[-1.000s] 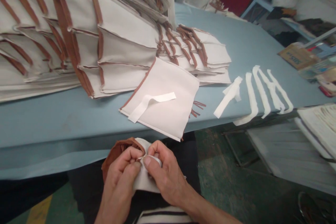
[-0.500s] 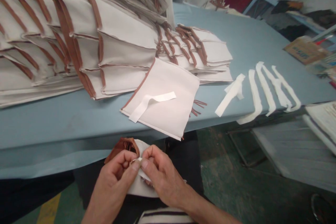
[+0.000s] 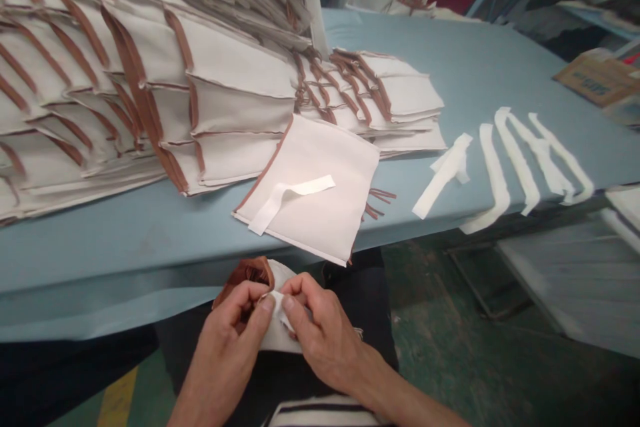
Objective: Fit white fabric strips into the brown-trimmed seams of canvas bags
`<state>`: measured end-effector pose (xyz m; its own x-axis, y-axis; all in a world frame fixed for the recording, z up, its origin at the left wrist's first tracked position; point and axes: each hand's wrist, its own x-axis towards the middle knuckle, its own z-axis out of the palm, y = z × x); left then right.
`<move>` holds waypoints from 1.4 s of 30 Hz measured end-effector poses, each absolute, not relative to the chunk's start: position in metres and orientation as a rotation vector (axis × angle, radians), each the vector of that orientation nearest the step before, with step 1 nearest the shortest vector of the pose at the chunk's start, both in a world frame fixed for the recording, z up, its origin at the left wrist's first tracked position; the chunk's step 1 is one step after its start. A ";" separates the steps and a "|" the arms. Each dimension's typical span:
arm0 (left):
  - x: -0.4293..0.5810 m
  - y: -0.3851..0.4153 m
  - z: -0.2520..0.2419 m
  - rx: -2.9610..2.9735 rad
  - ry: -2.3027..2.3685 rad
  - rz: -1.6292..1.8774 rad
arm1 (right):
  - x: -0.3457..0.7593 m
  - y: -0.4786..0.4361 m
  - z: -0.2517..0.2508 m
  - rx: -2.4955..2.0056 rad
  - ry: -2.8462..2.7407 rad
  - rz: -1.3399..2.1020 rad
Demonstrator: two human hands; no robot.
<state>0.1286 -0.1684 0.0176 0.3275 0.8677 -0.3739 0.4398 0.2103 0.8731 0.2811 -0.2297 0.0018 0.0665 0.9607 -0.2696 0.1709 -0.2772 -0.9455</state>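
Note:
Over my lap, below the table edge, I hold a small white fabric piece with a brown lining [image 3: 285, 341], its brown fringed edge folded open at the upper left. My left hand [image 3: 233, 333] pinches its edge between thumb and fingers. Close beside it, my right hand [image 3: 320, 327] also pinches the white material, with a small white bit showing between the thumbs. Just beyond my hands, a flat white panel with brown edging [image 3: 330, 147] overhangs the table edge. A white strip [image 3: 290, 200] lies on that panel, slightly bent.
Stacks of white pieces with brown edges [image 3: 235, 107] fill the left of the blue table [image 3: 480, 73]. A smaller stack [image 3: 410, 93] sits mid-table. Several white strips [image 3: 515, 153] lie at right, near brown cords [image 3: 377, 200]. A cardboard box [image 3: 595, 80] stands far right.
Both hands and the fabric piece have shifted slightly right in view. The thumbs are a little farther apart, with more white material showing between them.

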 end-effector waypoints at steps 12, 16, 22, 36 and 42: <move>0.116 -0.186 0.055 1.046 1.409 0.560 | 0.291 -0.224 0.016 -1.442 -1.261 1.115; 0.092 -0.183 0.062 1.064 1.395 0.592 | 0.293 -0.203 0.035 -1.152 -1.489 1.030; 0.073 -0.181 0.063 0.998 1.313 0.652 | 0.289 -0.170 0.063 -0.876 -1.852 1.130; 0.075 -0.158 0.066 1.038 1.264 0.504 | 0.294 -0.148 0.060 -0.907 -2.373 0.417; 0.076 -0.152 0.065 1.122 1.241 0.442 | 0.293 -0.146 0.054 -0.858 -2.407 0.209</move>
<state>0.0763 -0.1515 0.0655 0.3284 0.7913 -0.5157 0.2865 0.4368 0.8527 0.2931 -0.1464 0.0540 -0.6321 0.6219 0.4623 0.5328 0.7820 -0.3235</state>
